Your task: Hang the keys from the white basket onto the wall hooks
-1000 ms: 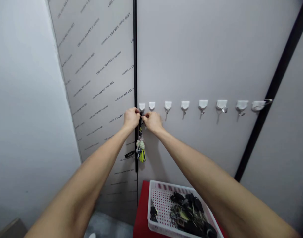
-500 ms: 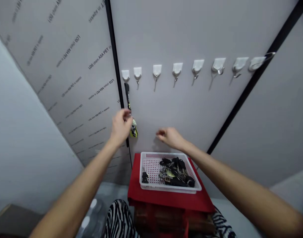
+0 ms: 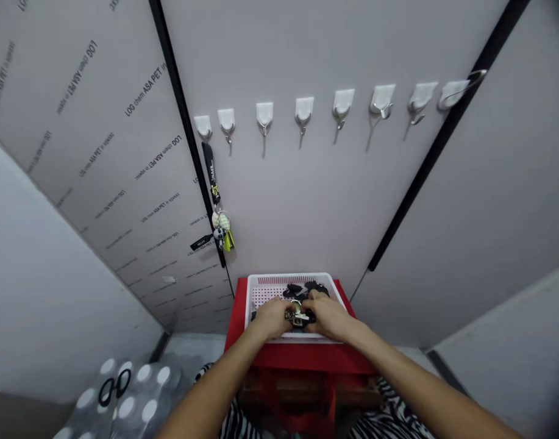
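Both my hands are down in a white perforated basket point(image 3: 261, 284) that rests on a red stand point(image 3: 306, 360). My left hand point(image 3: 272, 317) and my right hand point(image 3: 327, 316) close from either side on a bunch of keys with a metal ring point(image 3: 297, 317) in the pile of dark keys point(image 3: 304, 290). On the wall above, a keychain with a black strap and green and white charms point(image 3: 219, 225) hangs from the leftmost white hook point(image 3: 203, 127).
A row of several white adhesive hooks point(image 3: 303, 110) with metal prongs runs across the grey wall panel. Black vertical strips point(image 3: 183, 122) split the panels. Zebra-patterned fabric point(image 3: 389, 421) shows below, and a grey dotted cushion point(image 3: 124, 390) lies at lower left.
My hands left the keychain hanging on the leftmost hook and dropped to the basket. The view tilted down, and both hands now close on keys in the pile.
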### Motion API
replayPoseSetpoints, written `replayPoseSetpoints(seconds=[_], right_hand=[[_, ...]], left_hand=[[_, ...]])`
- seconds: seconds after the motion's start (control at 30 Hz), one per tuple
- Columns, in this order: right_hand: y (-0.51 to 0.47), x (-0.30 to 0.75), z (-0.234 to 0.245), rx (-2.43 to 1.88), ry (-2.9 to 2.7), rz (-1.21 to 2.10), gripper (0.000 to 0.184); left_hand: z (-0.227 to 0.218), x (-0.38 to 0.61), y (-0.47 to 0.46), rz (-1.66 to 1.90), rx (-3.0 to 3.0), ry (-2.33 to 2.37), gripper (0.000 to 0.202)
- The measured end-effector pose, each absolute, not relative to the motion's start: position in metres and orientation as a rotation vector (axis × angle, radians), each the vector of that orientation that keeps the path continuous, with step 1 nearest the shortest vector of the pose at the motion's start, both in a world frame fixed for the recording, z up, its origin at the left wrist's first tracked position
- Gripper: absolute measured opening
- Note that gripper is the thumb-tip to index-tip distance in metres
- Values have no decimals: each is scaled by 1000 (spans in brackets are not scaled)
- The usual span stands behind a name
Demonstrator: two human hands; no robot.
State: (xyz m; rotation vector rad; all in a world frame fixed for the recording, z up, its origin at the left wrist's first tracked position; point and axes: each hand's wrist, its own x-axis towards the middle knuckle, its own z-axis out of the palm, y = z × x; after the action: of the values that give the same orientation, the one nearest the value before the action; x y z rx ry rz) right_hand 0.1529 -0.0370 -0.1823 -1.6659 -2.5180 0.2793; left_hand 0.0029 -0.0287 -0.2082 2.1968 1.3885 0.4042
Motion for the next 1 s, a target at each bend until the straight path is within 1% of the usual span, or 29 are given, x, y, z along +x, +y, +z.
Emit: replayPoseSetpoints(seconds=[0.1, 0.2, 0.23, 0.33, 0.37, 0.43, 0.5, 0.6, 0.63, 0.7, 0.83, 0.9, 1.0], right_hand=[[-38, 147, -187, -1589, -2462, 243, 14], [-38, 146, -192, -1538, -2287, 312, 20], [-38, 145, -193, -1525, -2210, 348, 21], [-40, 138, -190, -1449, -2001, 473, 20], [-41, 134, -188, -1419, -1950, 512, 19], [-43, 126, -183, -1365, -1878, 571, 17], [-45, 118, -178, -1308, -1855, 597, 16], [-42, 112, -172, -1253, -1864, 661, 9], [-40, 111, -171, -1247, -1851, 701, 8], [-35, 112, -170, -1254, -1760, 780, 7], [-28, 115, -166, -1299, -1498, 895, 17], [-28, 115, -162, -1292, -1384, 1024, 20], [-29, 111, -153, -1192, -1237, 1178, 27]], left_hand=[[-209, 2, -31, 622, 2128, 1493, 24], [-212, 1, -34, 882, 1984, 1531, 16], [-213, 1, -35, 905, 1929, 1500, 16], [-215, 1, -32, 839, 1651, 1311, 33], [-216, 1, -30, 818, 1527, 1259, 35], [-217, 1, -26, 817, 1315, 1208, 32], [-216, 0, -23, 908, 1237, 1205, 24], [-212, -4, -24, 1162, 1347, 1126, 20], [-211, -5, -25, 1205, 1388, 1063, 20], [-208, -6, -28, 1179, 1406, 912, 23], [-208, -3, -31, 1120, 1271, 747, 32], [-210, -2, -31, 1156, 1199, 765, 36], [-205, -1, -31, 1223, 1130, 814, 35]])
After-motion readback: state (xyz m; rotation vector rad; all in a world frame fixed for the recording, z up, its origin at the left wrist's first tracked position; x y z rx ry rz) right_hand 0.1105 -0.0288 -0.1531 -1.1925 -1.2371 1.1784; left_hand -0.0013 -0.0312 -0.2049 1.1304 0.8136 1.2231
